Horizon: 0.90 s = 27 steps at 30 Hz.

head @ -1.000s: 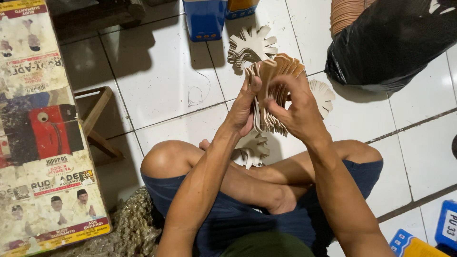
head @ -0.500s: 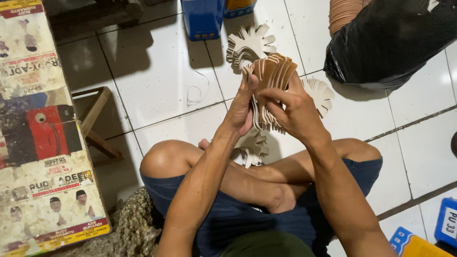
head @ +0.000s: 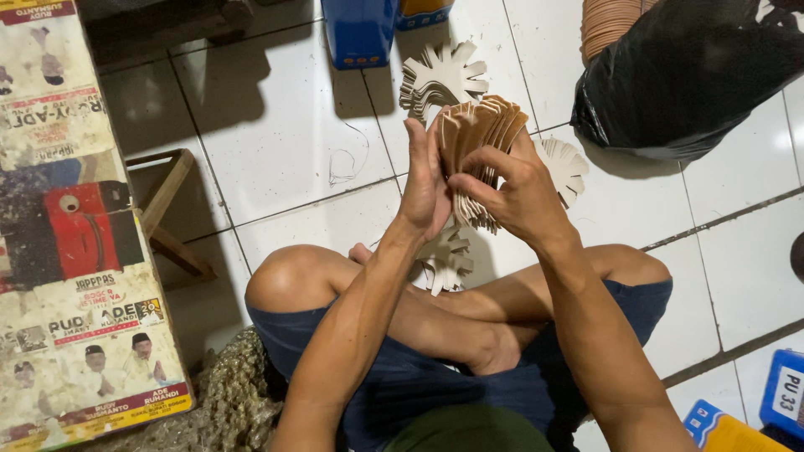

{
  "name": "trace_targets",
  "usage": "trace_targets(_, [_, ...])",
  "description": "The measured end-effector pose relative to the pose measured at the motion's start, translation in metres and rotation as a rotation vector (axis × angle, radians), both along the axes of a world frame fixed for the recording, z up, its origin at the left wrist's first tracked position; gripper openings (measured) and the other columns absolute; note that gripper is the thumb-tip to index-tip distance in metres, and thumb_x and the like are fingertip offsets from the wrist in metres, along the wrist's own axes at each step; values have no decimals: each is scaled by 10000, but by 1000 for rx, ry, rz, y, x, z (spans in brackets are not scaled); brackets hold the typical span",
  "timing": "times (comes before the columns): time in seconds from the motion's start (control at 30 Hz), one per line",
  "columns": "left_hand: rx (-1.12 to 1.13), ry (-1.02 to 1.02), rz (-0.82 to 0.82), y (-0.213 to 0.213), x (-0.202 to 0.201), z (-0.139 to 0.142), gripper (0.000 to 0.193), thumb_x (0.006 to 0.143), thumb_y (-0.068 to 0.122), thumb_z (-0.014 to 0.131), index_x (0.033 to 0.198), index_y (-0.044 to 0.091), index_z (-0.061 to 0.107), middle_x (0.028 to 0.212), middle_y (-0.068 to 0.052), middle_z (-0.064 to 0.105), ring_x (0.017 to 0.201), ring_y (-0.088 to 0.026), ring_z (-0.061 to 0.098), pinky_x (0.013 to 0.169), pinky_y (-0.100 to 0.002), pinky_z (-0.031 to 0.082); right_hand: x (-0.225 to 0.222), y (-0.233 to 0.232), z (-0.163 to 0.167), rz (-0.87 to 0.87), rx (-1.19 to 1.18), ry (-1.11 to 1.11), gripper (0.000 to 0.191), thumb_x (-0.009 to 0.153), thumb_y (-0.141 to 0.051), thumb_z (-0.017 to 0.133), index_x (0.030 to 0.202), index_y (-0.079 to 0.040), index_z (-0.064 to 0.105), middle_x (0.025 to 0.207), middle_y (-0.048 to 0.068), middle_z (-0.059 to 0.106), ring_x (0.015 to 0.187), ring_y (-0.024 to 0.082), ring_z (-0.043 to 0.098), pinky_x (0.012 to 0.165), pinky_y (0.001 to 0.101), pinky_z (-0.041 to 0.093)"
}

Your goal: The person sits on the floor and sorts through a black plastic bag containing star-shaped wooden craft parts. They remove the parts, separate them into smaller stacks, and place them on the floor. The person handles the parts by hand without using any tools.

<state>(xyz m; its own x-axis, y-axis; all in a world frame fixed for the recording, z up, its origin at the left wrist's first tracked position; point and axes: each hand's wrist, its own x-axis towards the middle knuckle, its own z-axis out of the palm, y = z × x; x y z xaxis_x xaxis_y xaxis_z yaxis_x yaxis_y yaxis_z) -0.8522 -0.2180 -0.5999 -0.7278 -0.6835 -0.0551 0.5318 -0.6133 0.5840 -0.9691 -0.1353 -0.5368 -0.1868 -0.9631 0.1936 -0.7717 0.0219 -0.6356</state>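
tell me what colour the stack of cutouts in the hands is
Light tan stack of cutouts, seen in the head view.

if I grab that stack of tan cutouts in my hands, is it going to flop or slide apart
The stack of tan cutouts looks thin and card-like, so probably light and bendy. It already fans out at the top between the left hand and right hand, so sheets may slip.

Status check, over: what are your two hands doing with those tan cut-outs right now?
Left hand flat against the stack of tan cut-outs. Right hand gripping it from the other side. More cut-outs on the tile floor beyond; nothing between hands and stack.

cutout stack (head: 479, 151) now squared, upright
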Motion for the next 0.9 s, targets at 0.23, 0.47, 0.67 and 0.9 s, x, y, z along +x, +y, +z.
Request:
trace_targets(0.23, [-51,-160,33,7,-13,-29,710,1067,563,337,1589,84,361,1495,-120,477,1430,-248,406,1178,-445,361,-11,4,-18,-89,-13,-139,213,864,-74,799,1024,-13,672,1211,169,517,1134,287,631,864,334,607])
trace_targets(0.47, [-289,-483,105,18,-18,-37,590,1048,176,493,1603,146,293,1592,-128,283,1395,-309,463,1118,-420,515,-23,11,-38,-141,-29,-390,451,917,-23,792,1289,-12,536,1248,128,437,1140,238,659,914,332,617])
trace_targets(0.67, [-822,-818,460,21,-10,-33,613,1035,313,679,1548,133,397,1533,-181,375,1392,-306,515,1145,-423,518,-21,7,-36,-141,-168,-221,620,944,25,780,1456,-51,438,1441,179,380,1281,263,649,1021,357,603])
trace_targets(0.9, [-148,-145,38,8,5,-25,669,1054,434,660,1417,-123,587,1303,-208,716,1192,-245,680,1081,-315,535,8,-4,0,37,-179,-42,905,998,1,756,1611,-207,123,1695,214,115,1128,246,735,884,288,606])
